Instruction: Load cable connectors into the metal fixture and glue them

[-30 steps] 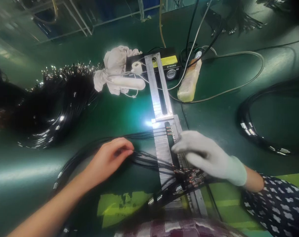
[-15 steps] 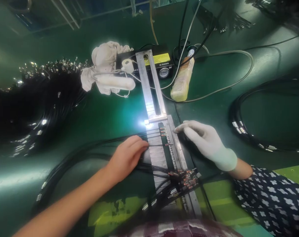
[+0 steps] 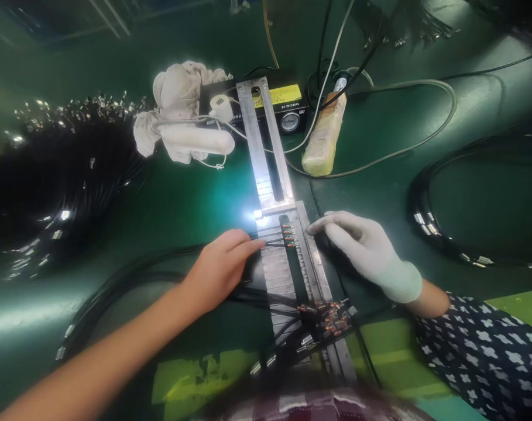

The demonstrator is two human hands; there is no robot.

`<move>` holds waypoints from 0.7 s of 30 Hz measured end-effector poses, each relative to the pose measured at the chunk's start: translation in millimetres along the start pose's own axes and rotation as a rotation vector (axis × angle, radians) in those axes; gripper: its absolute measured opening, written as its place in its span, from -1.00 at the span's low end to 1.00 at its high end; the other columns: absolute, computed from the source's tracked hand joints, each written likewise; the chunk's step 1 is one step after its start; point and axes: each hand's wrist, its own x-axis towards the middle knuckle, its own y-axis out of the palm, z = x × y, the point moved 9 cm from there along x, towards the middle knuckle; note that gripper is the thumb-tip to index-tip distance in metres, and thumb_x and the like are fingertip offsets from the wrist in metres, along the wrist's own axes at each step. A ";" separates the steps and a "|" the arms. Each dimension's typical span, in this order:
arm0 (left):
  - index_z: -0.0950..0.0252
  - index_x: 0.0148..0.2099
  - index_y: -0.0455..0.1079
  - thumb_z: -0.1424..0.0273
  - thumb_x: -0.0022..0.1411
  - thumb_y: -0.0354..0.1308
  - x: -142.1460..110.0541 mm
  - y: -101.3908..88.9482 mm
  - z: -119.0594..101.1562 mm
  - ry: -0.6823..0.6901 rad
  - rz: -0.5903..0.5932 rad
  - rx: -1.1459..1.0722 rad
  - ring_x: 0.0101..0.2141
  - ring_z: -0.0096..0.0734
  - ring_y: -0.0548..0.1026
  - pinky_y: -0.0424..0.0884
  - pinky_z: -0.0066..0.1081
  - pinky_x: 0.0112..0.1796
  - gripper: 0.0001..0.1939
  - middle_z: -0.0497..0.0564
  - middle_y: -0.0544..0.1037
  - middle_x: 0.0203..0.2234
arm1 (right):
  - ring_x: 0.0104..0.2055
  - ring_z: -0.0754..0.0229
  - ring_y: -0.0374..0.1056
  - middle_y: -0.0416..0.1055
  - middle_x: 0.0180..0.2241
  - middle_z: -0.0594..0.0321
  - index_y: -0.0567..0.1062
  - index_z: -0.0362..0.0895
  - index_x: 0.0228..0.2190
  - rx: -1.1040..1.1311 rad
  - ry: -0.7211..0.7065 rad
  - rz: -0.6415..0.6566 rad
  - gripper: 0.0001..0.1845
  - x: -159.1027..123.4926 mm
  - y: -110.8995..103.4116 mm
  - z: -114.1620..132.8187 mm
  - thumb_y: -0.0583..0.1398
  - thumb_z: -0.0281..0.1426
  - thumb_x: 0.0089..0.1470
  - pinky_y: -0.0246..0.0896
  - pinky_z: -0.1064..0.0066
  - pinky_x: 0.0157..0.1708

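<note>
A long slotted metal jig [image 3: 280, 275] runs away from me down the middle of the bench. Several thin black cables with stripped wire ends [image 3: 287, 234] lie side by side across its upper slots. My bare left hand [image 3: 226, 263] is closed at the jig's left edge, fingertips pinching the nearest black cable [image 3: 274, 244]. My right hand [image 3: 357, 245], in a white glove, has its fingers stretched out and its fingertips at the jig's right rail [image 3: 315, 257]; I see nothing held in it. A loose bunch of cable ends [image 3: 336, 318] rests across the jig nearer me.
Behind the jig sit a black box with a gauge [image 3: 291, 121], a white cloth [image 3: 178, 88] and a tape-wrapped handheld tool [image 3: 322, 146]. A bright lamp glows beside the jig. Cable bundles lie left [image 3: 94, 164] and coiled right [image 3: 424, 219].
My left hand has moved slightly away from me along the jig, bringing its cable up close beside the other cables. My right hand has stayed almost still at the rail.
</note>
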 end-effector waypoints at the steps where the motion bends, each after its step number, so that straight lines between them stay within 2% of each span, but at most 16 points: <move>1: 0.38 0.01 0.42 0.63 0.37 -0.01 0.1 0.1 2.0 -0.014 -0.008 -0.045 -0.30 -0.42 0.45 0.40 -0.47 -0.28 -0.74 0.05 0.48 -0.30 | -0.13 0.18 0.45 0.57 -0.23 0.33 0.61 -0.05 -0.27 0.002 -0.001 0.002 -0.77 -0.1 -0.1 0.1 0.13 -0.37 0.30 0.29 0.39 -0.09; 4: 0.35 -0.02 0.42 0.63 0.37 0.00 -3.5 2.2 2.7 -0.038 -0.007 -0.112 -0.24 -0.43 0.46 0.40 -0.46 -0.22 -0.76 0.05 0.48 -0.25 | -0.14 0.17 0.45 0.57 -0.23 0.33 0.62 -0.05 -0.26 -0.009 -0.005 0.005 -0.77 -0.2 -0.9 0.0 0.13 -0.37 0.30 0.29 0.38 -0.10; 6: 0.31 0.00 0.45 0.63 0.37 0.01 -9.0 2.6 -1.4 -0.039 -0.017 0.004 -0.19 -0.35 0.44 0.37 -0.36 -0.19 -0.73 0.09 0.47 -0.21 | -0.14 0.17 0.45 0.57 -0.23 0.33 0.61 -0.05 -0.27 -0.025 -0.003 0.007 -0.77 -0.3 -1.2 -0.6 0.13 -0.37 0.30 0.29 0.37 -0.11; 9: 0.27 0.13 0.42 0.60 0.37 -0.02 -18.9 8.6 -7.2 -0.062 0.023 0.178 -0.25 -0.29 0.38 0.28 -0.30 -0.26 -0.63 0.09 0.46 -0.25 | -0.14 0.15 0.46 0.57 -0.23 0.31 0.61 -0.06 -0.27 -0.027 0.005 0.008 -0.77 -0.1 -0.7 -1.3 0.13 -0.36 0.30 0.29 0.36 -0.09; 11: 0.29 0.22 0.35 0.59 0.40 -0.06 -24.4 14.4 -6.4 -0.102 0.082 0.146 -0.28 -0.31 0.37 0.26 -0.31 -0.29 -0.59 0.07 0.48 -0.27 | -0.14 0.14 0.46 0.57 -0.23 0.30 0.60 -0.07 -0.28 -0.013 0.016 -0.001 -0.77 -0.2 -0.8 -1.7 0.14 -0.34 0.29 0.30 0.34 -0.08; 14: 0.24 0.24 0.32 0.53 0.44 -0.09 -29.8 12.6 1.3 -0.186 0.132 -0.034 -0.22 -0.33 0.41 0.30 -0.30 -0.22 -0.60 0.06 0.51 -0.21 | -0.13 0.12 0.47 0.57 -0.23 0.27 0.59 -0.08 -0.30 -0.016 0.020 -0.007 -0.75 -2.0 -1.7 -0.2 0.13 -0.32 0.30 0.33 0.33 -0.07; 17: 0.24 0.13 0.36 0.44 0.44 -0.01 -36.8 -1.4 15.4 -0.320 0.139 -0.217 -0.22 -0.35 0.43 0.36 -0.33 -0.18 -0.73 0.02 0.52 -0.24 | -0.08 0.07 0.46 0.58 -0.17 0.25 0.60 -0.06 -0.25 -0.052 -0.010 0.028 -0.75 -6.0 -0.7 3.5 0.13 -0.28 0.29 0.35 0.29 -0.04; 21: 0.25 -0.20 0.41 0.38 0.37 0.10 -48.2 -10.0 21.7 -0.392 0.258 -0.162 -0.24 -0.29 0.42 0.37 -0.31 -0.21 -0.91 0.01 0.51 -0.30 | -0.08 0.03 0.48 0.58 -0.16 0.24 0.60 -0.02 -0.25 -0.074 -0.015 0.037 -0.74 -9.7 -1.1 3.6 0.13 -0.23 0.28 0.37 0.22 -0.03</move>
